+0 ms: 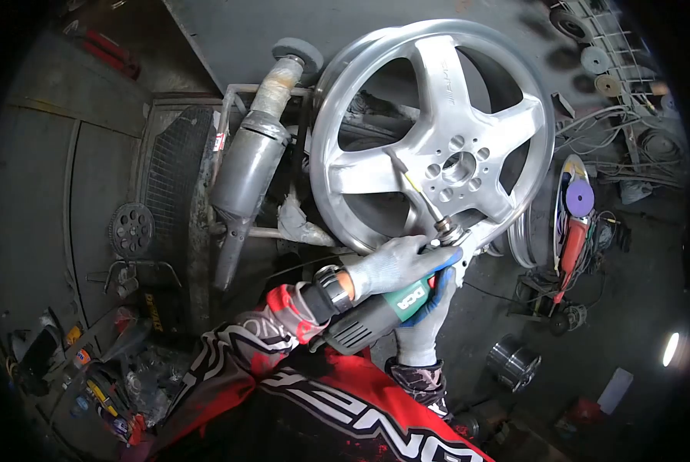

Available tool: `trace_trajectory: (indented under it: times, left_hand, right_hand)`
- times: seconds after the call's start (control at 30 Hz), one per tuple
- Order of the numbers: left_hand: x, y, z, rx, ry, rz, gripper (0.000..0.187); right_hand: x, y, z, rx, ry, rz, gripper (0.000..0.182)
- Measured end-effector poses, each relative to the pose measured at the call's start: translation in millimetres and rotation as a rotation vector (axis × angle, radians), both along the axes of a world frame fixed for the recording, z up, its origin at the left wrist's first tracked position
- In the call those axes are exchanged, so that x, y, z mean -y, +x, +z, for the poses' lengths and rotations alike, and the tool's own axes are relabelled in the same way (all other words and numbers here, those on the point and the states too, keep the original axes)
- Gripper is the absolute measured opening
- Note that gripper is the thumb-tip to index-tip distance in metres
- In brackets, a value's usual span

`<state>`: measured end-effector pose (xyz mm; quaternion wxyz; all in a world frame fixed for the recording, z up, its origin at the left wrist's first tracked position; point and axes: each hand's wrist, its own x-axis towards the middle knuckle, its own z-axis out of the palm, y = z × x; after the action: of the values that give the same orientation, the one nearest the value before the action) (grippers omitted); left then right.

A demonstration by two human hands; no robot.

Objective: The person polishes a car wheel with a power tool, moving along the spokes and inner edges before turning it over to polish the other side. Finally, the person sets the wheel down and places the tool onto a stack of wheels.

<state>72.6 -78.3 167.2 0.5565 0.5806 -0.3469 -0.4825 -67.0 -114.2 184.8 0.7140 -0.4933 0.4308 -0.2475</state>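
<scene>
My left hand (395, 266), in a grey glove with a watch at the wrist, is closed over the front of a green and black DCA power tool (372, 319). From below, my right hand (429, 319), in a grey and blue glove, wraps round the same tool near its head. A thin shaft (422, 189) extends from the tool's head up and left over a five-spoke silver wheel (437, 115). Its tip lies at the left spoke, beside the hub; contact cannot be made out for certain.
A grey cylindrical machine (252, 162) with a round disc on its end stands left of the wheel. On the right are a red grinder (572, 250) with a purple pad, cables and a metal drum (513, 363). Assorted tools lie at the lower left.
</scene>
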Motion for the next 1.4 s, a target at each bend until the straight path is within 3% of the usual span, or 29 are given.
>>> trace_trajectory:
  times: [0.07,0.1,0.13,0.2,0.27,0.33,0.4,0.47,0.53,0.6,0.63,0.67,0.73,0.77,0.87,1.0,1.07,1.1,1.13,1.2,1.27,1.3,1.33,1.4]
  left_hand:
    - [-17.7,2.4,6.4,-0.135,0.049,0.025,0.049]
    - [-25.4,1.6,4.6,-0.145,0.055,0.039,0.047]
    - [-31.8,-0.6,2.5,-0.155,0.062,0.051,0.045]
    - [-43.1,-7.8,-7.6,-0.123,0.042,0.117,0.044]
    - [-56.2,-1.7,7.2,-0.160,0.114,0.163,0.044]
    - [-59.7,-6.0,-5.9,-0.151,0.084,0.172,0.045]
    - [-61.3,-7.3,-9.7,0.167,-0.036,0.149,0.039]
    - [-53.1,-4.7,0.2,0.019,0.044,0.121,0.035]
    - [-38.2,-2.2,2.8,-0.129,0.119,0.089,0.032]
    - [-22.4,-0.7,-6.1,0.327,-0.049,-0.090,0.037]
    - [-12.6,4.2,3.5,0.245,0.018,-0.124,0.040]
    - [-4.6,9.5,15.3,0.110,0.113,-0.133,0.045]
    - [6.2,8.5,9.2,0.184,0.085,-0.154,0.052]
    - [9.5,3.1,-2.7,0.185,0.085,-0.152,0.052]
    - [7.1,-7.3,-24.2,0.190,0.091,-0.086,0.067]
    - [-31.5,2.6,-3.8,0.035,0.165,-0.027,0.055]
    - [-46.5,-4.2,-7.1,-0.094,0.054,0.096,0.050]
    - [-54.0,-6.2,-10.8,-0.092,0.055,0.096,0.050]
    - [-60.9,-7.8,-15.5,-0.142,0.028,0.111,0.047]
    - [-63.9,-8.0,-17.5,-0.195,-0.003,0.126,0.045]
    - [-64.5,-4.7,-12.0,-0.156,-0.079,0.125,0.044]
    - [-61.1,-3.7,-8.9,-0.222,0.051,0.113,0.049]
    - [-56.6,-1.3,-4.5,-0.225,0.048,0.116,0.049]
    - [-47.8,2.3,1.4,-0.202,0.021,0.083,0.050]
  right_hand:
    - [-16.9,6.4,4.4,-0.105,-0.203,-0.063,0.023]
    - [-21.9,9.5,6.8,-0.009,0.025,-0.154,0.024]
    - [-23.9,9.3,9.9,-0.007,0.027,-0.154,0.024]
    - [-29.1,4.2,13.6,-0.397,-0.833,0.383,0.035]
    - [-40.4,4.4,-1.0,-0.362,-0.732,0.283,0.041]
    - [-45.6,5.0,-6.1,-0.251,-0.433,0.160,0.038]
    - [-44.1,6.6,-7.4,-0.213,-0.336,0.107,0.038]
    - [-38.9,3.1,-8.6,-0.015,0.094,-0.135,0.033]
    - [-28.5,4.7,-1.9,0.074,0.172,-0.150,0.024]
    - [-16.6,5.4,0.2,0.164,0.236,-0.146,0.018]
    - [-16.2,9.0,1.1,0.049,-0.009,-0.099,0.030]
    - [-14.1,10.5,-0.9,0.049,-0.011,-0.100,0.030]
    - [-9.7,11.8,-5.5,-0.109,-0.539,0.025,0.043]
    - [-6.8,13.2,1.0,0.166,-0.037,-0.085,0.048]
    - [-18.6,15.3,3.9,0.085,0.005,-0.108,0.048]
    - [-32.7,0.0,-15.3,0.186,0.135,-0.072,0.043]
    - [-35.4,-16.1,-34.8,0.063,0.102,0.041,0.038]
    - [-37.6,-11.8,-25.0,-0.132,-0.262,0.195,0.035]
    - [-48.3,9.4,3.8,0.010,0.156,-0.007,0.037]
    - [-59.8,20.6,6.3,-0.159,-0.326,0.033,0.034]
    - [-54.8,15.5,4.9,-0.142,-0.219,0.038,0.034]
    - [-50.0,12.1,3.5,-0.124,-0.111,0.042,0.033]
    - [-43.2,6.9,2.1,-0.138,-0.171,0.117,0.034]
    - [-41.3,8.4,12.8,-0.357,-0.579,0.256,0.034]
